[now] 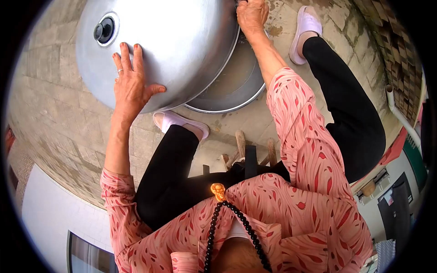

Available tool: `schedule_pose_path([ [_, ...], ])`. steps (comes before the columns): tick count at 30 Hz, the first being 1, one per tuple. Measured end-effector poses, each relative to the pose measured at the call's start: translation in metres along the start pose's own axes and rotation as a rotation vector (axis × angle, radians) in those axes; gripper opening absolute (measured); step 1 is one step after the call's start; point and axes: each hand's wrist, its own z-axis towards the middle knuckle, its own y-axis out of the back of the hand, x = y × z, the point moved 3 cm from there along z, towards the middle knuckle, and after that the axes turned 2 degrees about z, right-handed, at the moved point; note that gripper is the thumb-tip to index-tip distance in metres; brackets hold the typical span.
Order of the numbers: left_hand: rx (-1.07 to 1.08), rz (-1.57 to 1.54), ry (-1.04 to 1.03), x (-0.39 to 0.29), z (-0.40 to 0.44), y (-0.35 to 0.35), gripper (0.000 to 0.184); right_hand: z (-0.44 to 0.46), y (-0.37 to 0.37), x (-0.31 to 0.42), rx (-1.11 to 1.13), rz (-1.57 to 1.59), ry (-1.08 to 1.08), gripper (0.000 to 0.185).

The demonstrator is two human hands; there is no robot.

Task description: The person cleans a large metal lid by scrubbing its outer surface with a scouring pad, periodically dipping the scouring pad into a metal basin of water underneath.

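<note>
A large silver metal pot lid [182,41] with a black knob [104,30] is tilted over a round metal basin [227,108] that has cloudy water in it. My left hand [131,84] lies spread on the lid's domed outer face, below the knob, fingers apart. At the lid's right rim, near the top of the view, my right hand [253,17] is closed with its fingers curled at the edge. The fingertips there are partly out of sight. The lid hides much of the basin.
Paved ground [50,100] with wet patches surrounds the basin. My feet in pale slippers [182,123] are on either side of it. Wooden stool legs [240,143] show beneath me. A brick wall [400,59] and a white pipe [403,116] are at the right.
</note>
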Motion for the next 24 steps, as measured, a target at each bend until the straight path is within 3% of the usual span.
schedule_pose_path([
  [1,0.007,-0.003,0.008,0.0,0.0,-0.001,0.121,-0.012,0.008,0.0,-0.001,-0.259,0.136,0.011],
  [3,0.001,-0.013,0.019,-0.001,0.002,-0.001,0.121,-0.052,0.024,0.012,0.049,-0.84,0.616,0.012],
  [4,-0.002,-0.019,0.019,-0.001,0.002,-0.002,0.122,-0.081,0.032,0.018,0.069,-0.786,0.49,0.015],
  [7,0.013,0.0,0.025,0.003,0.0,-0.005,0.122,-0.132,0.045,0.013,0.102,-0.716,0.415,0.019],
  [14,-0.006,0.014,-0.005,0.002,0.002,-0.004,0.122,-0.06,0.019,0.021,-0.017,-0.754,0.361,0.015],
  [16,0.027,0.041,0.021,0.002,0.003,-0.004,0.122,-0.085,0.03,0.02,0.009,-0.712,0.399,0.015],
  [20,-0.009,0.025,0.002,0.007,0.001,-0.008,0.123,-0.154,0.046,0.016,0.095,-0.588,0.157,0.012],
  [24,0.007,0.054,0.03,0.002,0.0,-0.007,0.123,-0.109,0.046,0.013,0.08,-0.569,0.239,0.011],
])
